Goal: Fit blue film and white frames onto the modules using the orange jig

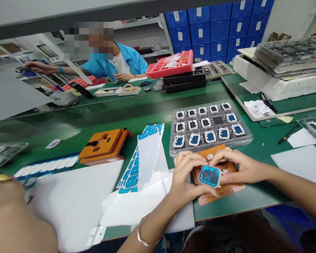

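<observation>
Over orange jig (pixel 226 191), left hand (pixel 184 179), right hand (pixel 239 167) pinch watch case (pixel 210 175).

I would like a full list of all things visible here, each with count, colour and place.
watch case: one, white with blue film, held in both hands
orange jig: one, under the hands
clear tray: one, holding small watch cases, behind the hands
second orange jig: one, left of centre
blue sticker sheets: several, beside white paper
red tray: one, on black trays, far side
co-worker: one, blue coat, across the table
left hand: grip on watch case
right hand: grip on watch case
</observation>
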{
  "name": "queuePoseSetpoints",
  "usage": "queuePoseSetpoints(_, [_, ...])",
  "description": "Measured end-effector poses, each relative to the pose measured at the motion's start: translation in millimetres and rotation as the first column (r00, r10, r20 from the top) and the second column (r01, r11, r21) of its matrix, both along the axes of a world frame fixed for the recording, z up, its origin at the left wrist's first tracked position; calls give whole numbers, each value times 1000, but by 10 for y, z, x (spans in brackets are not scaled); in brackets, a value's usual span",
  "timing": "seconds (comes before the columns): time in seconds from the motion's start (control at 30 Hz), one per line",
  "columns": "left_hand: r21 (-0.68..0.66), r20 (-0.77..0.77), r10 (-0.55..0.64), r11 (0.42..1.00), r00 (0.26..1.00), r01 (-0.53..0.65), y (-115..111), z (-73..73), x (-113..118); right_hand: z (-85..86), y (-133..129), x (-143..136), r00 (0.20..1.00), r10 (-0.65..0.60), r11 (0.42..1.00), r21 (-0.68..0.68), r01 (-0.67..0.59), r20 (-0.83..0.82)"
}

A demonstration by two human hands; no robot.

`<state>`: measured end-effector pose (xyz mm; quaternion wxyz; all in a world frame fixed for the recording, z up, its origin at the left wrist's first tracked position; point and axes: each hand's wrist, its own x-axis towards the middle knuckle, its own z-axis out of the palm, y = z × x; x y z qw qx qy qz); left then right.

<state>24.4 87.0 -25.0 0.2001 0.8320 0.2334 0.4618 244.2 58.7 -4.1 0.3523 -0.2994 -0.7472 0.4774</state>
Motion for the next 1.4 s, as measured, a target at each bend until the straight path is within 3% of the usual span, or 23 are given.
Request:
queuePoseSetpoints(0.2, [-62, 97, -61, 996, 993, 68, 12, -30, 2, 20, 31, -3, 998, 65, 995, -69, -66, -17])
queuePoseSetpoints(0.47, [-57, 110, -144, 987, 984, 151, 6, -34, -5, 48, 24, 2, 993, 13, 992, 125, -27, 114])
queuePoseSetpoints(0.67, [-47, 74, -148, 987, 986, 151, 6, -17, -13, 70, 26, 17, 997, 66, 994, 84, -69, 37])
queuePoseSetpoints(0.8, [-29, 40, -171, 985, 984, 172, -6, -13, -4, 18, 18, 6, 999, 42, 998, 35, -43, 5])
queuePoseSetpoints(0.93, [9, -25, -189, 982, 982, 189, 4, 1, -23, -92, 16, 0, 990, -37, 998, -45, 31, -139])
queuePoseSetpoints(1.07, [10, -78, -180, 983, 980, 182, 151, 211, -115, -166, 26, 21, 942, -236, 966, -165, 200, -240])
queuePoseSetpoints(1.13, [-60, -131, -33, 998, 991, 25, 282, 402, -178, -187, 33, 44, 906, -340, 931, -225, 287, -250])
queuePoseSetpoints(1.17, [-90, -203, 96, 989, 974, -117, 357, 496, -212, -197, 36, 60, 886, -391, 910, -250, 331, -250])
queuePoseSetpoints(1.23, [-79, -391, 389, 889, 834, -452, 518, 627, -285, -214, 45, 100, 839, -488, 862, -286, 419, -241])
queuePoseSetpoints(1.3, [-6, -513, 640, 664, 572, -748, 678, 634, -367, -219, 69, 153, 784, -580, 805, -308, 508, -223])
queuePoseSetpoints(1.37, [-1, -553, 729, 483, 403, -875, 815, 515, -452, -197, 130, 208, 730, -656, 745, -316, 588, -191])
queuePoseSetpoints(1.4, [-14, -580, 735, 422, 351, -907, 869, 426, -492, -173, 179, 234, 716, -678, 726, -309, 615, -168])
